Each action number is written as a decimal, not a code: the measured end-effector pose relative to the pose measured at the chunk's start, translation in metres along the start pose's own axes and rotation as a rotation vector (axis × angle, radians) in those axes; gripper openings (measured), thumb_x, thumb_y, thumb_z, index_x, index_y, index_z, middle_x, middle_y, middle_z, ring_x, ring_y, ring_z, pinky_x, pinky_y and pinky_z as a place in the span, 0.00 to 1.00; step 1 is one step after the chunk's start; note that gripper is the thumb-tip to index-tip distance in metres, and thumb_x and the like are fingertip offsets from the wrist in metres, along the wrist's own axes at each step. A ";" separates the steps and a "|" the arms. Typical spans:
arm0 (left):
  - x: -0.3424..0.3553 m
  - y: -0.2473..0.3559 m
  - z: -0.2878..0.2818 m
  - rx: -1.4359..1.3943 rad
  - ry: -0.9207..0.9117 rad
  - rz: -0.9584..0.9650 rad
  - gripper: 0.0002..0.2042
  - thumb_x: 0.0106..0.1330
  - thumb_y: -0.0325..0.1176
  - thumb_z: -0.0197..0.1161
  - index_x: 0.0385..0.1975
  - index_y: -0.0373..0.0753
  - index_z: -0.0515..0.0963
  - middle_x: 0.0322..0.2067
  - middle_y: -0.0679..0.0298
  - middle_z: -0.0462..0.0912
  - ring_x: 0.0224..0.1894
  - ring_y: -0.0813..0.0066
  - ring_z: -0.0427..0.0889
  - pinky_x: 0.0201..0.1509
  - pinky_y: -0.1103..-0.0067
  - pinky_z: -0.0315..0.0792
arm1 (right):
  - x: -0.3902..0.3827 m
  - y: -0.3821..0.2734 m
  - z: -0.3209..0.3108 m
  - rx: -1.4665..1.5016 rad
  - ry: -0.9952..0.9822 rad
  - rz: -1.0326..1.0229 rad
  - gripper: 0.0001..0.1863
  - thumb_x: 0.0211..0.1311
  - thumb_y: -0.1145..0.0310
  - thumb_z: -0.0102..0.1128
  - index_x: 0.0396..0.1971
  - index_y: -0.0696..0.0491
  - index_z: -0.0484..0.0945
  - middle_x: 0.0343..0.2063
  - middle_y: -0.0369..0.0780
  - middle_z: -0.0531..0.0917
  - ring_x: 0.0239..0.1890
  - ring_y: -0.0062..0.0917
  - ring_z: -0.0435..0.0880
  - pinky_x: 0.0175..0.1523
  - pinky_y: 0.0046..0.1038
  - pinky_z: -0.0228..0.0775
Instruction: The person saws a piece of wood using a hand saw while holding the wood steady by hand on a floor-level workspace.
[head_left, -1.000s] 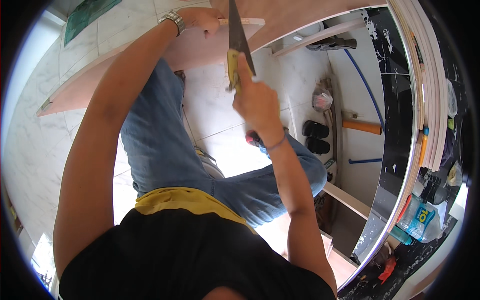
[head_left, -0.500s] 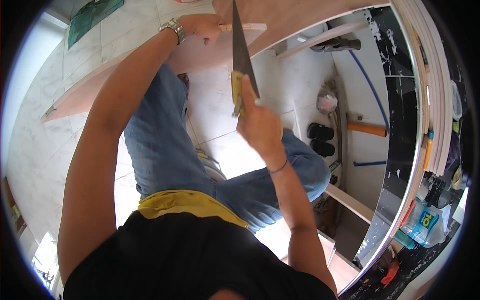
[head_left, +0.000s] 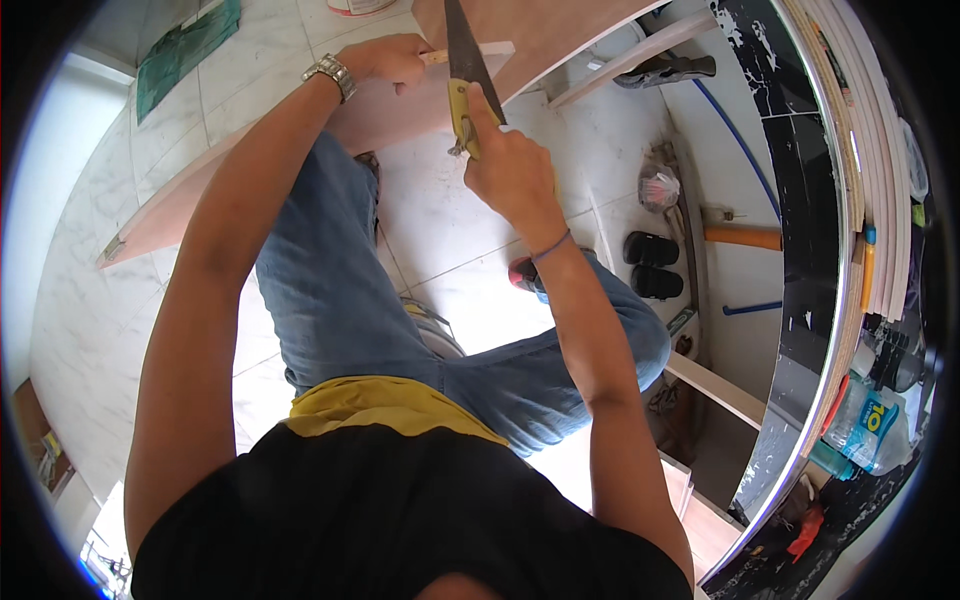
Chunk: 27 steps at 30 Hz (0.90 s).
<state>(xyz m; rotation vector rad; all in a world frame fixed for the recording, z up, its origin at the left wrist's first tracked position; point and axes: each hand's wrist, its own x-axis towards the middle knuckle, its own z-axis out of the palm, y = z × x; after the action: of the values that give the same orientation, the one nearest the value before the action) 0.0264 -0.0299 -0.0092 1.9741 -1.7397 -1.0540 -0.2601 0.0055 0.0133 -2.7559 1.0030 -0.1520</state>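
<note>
A handsaw with a yellow handle [head_left: 461, 112] is in the grip of my right hand [head_left: 512, 172], the index finger laid along the handle. Its dark blade [head_left: 466, 45] points away from me and crosses a narrow pale wooden strip [head_left: 492, 50]. My left hand [head_left: 392, 60], a metal watch at its wrist, is closed on the strip just left of the blade. Beneath the strip lies a large light-brown wooden board [head_left: 385, 110]. Where the teeth meet the wood cannot be made out.
On the right, a black-edged counter [head_left: 790, 200] carries stacked wooden strips [head_left: 885, 180] and a plastic bottle [head_left: 868, 428]. Black slippers [head_left: 654, 262] and an orange tube [head_left: 742, 237] lie beneath it. A green sheet [head_left: 188, 55] rests on the tiled floor at far left.
My right hand has pushed the saw forward, so more of its blade lies past the strip. My left hand keeps its hold on the strip. The whole view has shifted a little.
</note>
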 end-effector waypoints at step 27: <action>-0.009 -0.005 0.001 -0.030 -0.024 -0.049 0.34 0.37 0.21 0.65 0.54 0.31 0.82 0.21 0.57 0.81 0.22 0.66 0.79 0.25 0.69 0.70 | -0.073 -0.022 -0.002 0.115 -0.168 0.061 0.53 0.52 0.69 0.66 0.80 0.46 0.52 0.18 0.48 0.84 0.18 0.43 0.85 0.26 0.47 0.76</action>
<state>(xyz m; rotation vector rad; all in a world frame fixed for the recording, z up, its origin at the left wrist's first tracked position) 0.0293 -0.0200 -0.0103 2.0034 -1.6862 -1.1174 -0.3024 0.0688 0.0188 -2.5820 0.9998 0.0305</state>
